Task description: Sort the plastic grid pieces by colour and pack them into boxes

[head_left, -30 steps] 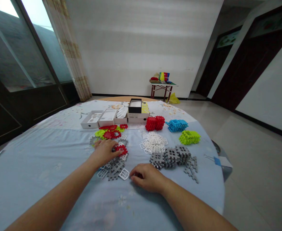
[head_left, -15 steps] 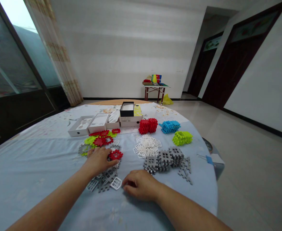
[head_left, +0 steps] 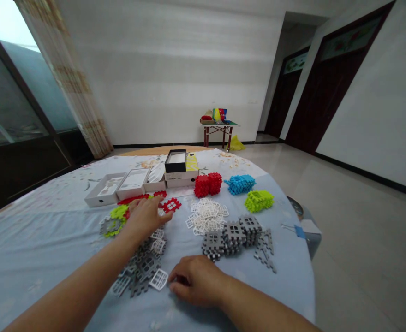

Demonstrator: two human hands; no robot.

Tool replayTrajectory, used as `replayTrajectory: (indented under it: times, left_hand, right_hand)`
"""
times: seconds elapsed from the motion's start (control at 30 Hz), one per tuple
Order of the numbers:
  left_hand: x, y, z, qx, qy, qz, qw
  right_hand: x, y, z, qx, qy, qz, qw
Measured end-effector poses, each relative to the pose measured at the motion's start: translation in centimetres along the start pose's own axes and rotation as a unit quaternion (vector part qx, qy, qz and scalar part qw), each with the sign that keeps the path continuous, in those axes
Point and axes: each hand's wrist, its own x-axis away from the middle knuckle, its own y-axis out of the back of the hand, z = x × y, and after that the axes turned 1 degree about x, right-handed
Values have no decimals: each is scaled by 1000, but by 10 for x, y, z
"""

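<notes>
In the head view, a small dark mark showed on the front of the left box [head_left: 101, 199], and faint print marked the white box [head_left: 180, 177] under the black box [head_left: 176, 167]; both were too small to read. The yellow box [head_left: 191, 162] bore dark marks, also unreadable.

The left hand [head_left: 146, 215] was above the far part of the mixed pile [head_left: 145, 267], thumb and fingers partly spread. The red tile [head_left: 171, 205] was right at its fingertips; whether they gripped it could not be told. The right hand [head_left: 200, 279] rested on the desk's cloth [head_left: 68, 235], half open, fingers loosely curled, the tips just beside the white tile [head_left: 159, 279] at the pile's near edge.

To the pile's right lay the white heap [head_left: 208, 216], with the gray stacks [head_left: 234, 236] nearer, the red stack [head_left: 208, 185] beyond it, and the blue stack [head_left: 240, 185] and green stack [head_left: 259, 201] farther right.
</notes>
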Motion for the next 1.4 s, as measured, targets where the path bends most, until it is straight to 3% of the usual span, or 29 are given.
replayTrajectory:
  times: [0.17,0.33,0.53,0.87,0.97,1.07,1.23,1.4]
  left_hand:
    - [-68,10,-40,59,-58,-63,995]
    - [-117,-3,-71,0,-98,-40,994]
    - [-142,-19,-86,-18,-120,-20,992]
    - [-157,-39,-82,13,-93,-11,996]
    - [-147,-35,-67,27,-73,-24,997]
    - [-128,-26,-39,45,-43,-47,997]
    - [-79,-17,33,63,44,-67,995]
    - [-29,-25,107,62,134,-45,988]
  right_hand:
    - [-2,-3,-2,4,0,5,1000]
    - [-2,-5,-6,-2,15,1,1000]
    - [-3,-4,-8,-10,23,18,1000]
    - [-3,0,-5,-16,10,33,999]
    - [-2,1,-3,-13,9,22,1000]
    - [-1,2,-2,-13,12,18,1000]
    - [1,2,0,-16,0,9,1000]
    - [2,-2,1,-23,5,2,1000]
